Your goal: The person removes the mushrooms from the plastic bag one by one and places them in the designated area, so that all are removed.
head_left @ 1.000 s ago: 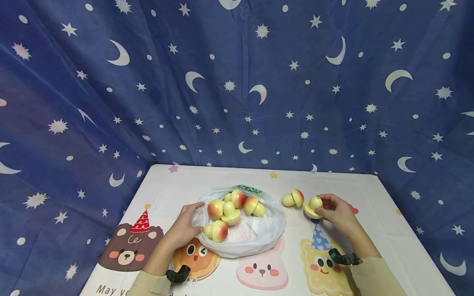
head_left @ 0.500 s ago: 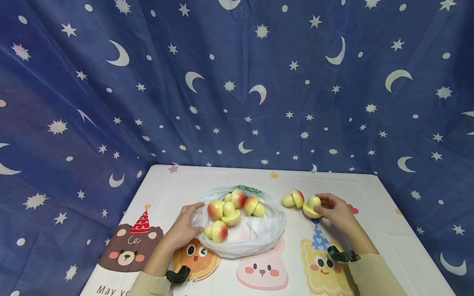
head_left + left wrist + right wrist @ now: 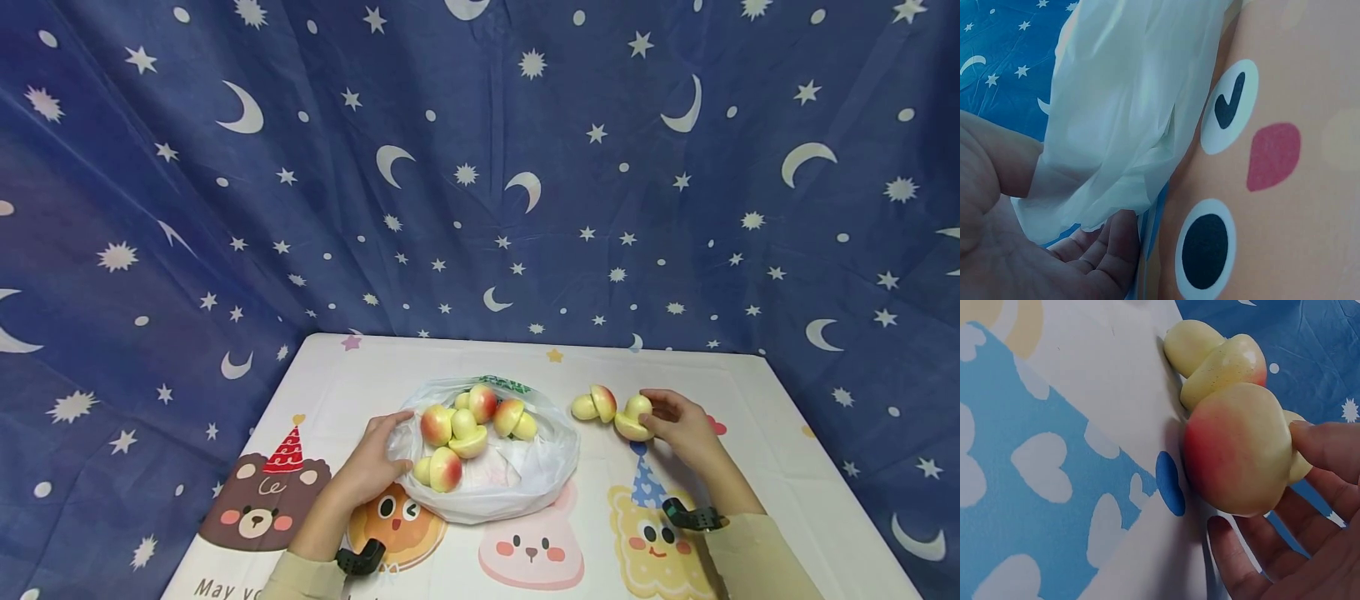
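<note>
Little has moved since a second ago: the right hand (image 3: pixel 680 423) and the mushroom-shaped piece (image 3: pixel 632 427) it holds have shifted only slightly, while the left hand (image 3: pixel 373 460) and the plastic bag (image 3: pixel 525 497) look unmoved. Across the head view, the held piece is in the lower half, right of centre, stem uppermost, just beside a second piece (image 3: pixel 602 403) lying on the counter (image 3: pixel 450 358); five more pieces (image 3: pixel 468 442) lie in the bag at lower centre, whose left side the left hand grips. From the left wrist, thumb and bent fingers at lower left hold the thin white plastic, which should be light, limp and easily torn, best taken by a gathered fold. From the right wrist, thumb and fingers at the right of the frame pinch the held piece near where stem meets cap. It looks light and firm, its smooth cap perhaps slippery, so the narrower stem seems the surer hold; whether it touches its neighbour cannot be told.
</note>
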The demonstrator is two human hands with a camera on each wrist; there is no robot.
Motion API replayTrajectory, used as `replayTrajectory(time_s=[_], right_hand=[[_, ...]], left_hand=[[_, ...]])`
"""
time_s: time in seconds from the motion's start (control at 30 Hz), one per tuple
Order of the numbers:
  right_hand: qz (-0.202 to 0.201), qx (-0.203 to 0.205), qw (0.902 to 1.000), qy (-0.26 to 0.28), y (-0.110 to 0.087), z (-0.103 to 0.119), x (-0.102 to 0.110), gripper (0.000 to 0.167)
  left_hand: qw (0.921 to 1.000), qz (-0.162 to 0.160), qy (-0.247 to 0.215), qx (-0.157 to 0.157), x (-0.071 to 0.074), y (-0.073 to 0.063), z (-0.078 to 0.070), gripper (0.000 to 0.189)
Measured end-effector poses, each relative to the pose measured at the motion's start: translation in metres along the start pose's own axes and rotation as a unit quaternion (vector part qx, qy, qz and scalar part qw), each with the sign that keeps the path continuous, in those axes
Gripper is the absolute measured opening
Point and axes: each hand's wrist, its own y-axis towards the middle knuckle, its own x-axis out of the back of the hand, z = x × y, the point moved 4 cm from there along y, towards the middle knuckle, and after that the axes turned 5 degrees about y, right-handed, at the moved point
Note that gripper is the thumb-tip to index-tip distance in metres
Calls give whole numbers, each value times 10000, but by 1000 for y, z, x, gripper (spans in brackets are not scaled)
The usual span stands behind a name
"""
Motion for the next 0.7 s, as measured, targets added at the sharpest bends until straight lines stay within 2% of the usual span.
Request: replayTrajectory(time_s=[0.2, 0.33, 0.7], right_hand=[[-170, 56, 9998, 28, 6, -2, -1, 52], [-259, 4, 9994, 233, 10, -2, -1, 50], [-263, -143, 9985, 460, 16, -3, 0, 47]], left_hand=[[10000, 2, -1, 21, 0, 0, -1, 78], [10000, 3, -29, 9, 0, -1, -1, 78], [10000, -19, -41, 72, -1, 1, 0, 77]])
